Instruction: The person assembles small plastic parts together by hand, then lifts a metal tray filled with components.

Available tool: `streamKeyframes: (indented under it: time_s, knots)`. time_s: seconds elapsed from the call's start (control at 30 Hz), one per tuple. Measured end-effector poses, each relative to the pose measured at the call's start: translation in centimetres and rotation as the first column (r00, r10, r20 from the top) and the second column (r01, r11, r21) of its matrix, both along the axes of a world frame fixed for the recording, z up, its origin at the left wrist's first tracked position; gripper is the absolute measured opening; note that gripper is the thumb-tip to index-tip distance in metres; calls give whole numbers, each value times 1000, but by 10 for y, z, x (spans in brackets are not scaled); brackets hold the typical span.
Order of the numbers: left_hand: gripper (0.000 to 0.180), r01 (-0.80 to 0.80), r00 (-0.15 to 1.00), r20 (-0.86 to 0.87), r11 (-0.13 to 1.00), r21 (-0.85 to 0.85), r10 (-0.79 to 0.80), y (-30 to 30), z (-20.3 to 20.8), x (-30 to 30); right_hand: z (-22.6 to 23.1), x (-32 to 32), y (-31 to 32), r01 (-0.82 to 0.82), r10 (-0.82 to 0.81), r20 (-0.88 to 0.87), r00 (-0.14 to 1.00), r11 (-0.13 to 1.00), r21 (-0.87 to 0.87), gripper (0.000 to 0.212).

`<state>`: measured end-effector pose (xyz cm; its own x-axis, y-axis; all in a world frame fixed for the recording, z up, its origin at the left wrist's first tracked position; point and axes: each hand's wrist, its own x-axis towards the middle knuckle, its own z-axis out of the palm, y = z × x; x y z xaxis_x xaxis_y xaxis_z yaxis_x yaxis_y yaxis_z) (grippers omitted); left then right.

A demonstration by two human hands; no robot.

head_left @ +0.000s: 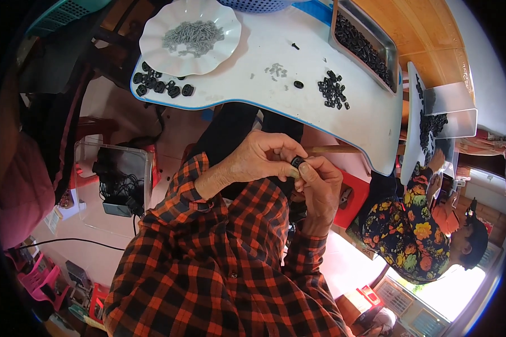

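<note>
My left hand [262,156] and my right hand [322,185] meet in front of my chest, off the table's near edge. Between their fingertips is a small black plastic part [296,162]; both hands pinch it with thumb and finger. Fingers cover most of it, so its full shape is hidden. On the white table [236,78] beyond lie a loose black oval part [298,85], a cluster of little black pieces [333,91], a few scattered grey pieces [275,71] and larger black rounded parts [158,87] at the left.
A scalloped white plate [152,42] holds a heap of grey pieces. At the back right stands a metal tray [392,76] of black parts. Another person [410,230] works at the right beside a second table. A clear plastic bin [84,196] with cables sits lower left.
</note>
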<state>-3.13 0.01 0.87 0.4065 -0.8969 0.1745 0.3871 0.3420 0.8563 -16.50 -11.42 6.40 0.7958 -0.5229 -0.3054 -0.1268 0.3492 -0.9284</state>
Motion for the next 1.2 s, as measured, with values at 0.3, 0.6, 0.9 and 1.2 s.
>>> streamKeyframes:
  time_s: [0.3,0.6,0.9,1.2]
  knots:
    - [23,36,998,-55,996,76,-32,0,0,1,-15,0,-12,-62,56,78,995,996,69,7]
    - [29,87,996,-42,995,54,-84,1,-2,1,-17,-1,-16,-88,78,72,994,986,139,10]
    - [27,97,995,7,995,29,-97,2,-1,1,-14,-1,-14,-126,109,96,989,972,197,12]
    - [26,160,986,-46,987,22,-158,3,3,5,-11,0,-12,-139,127,70,989,970,200,13]
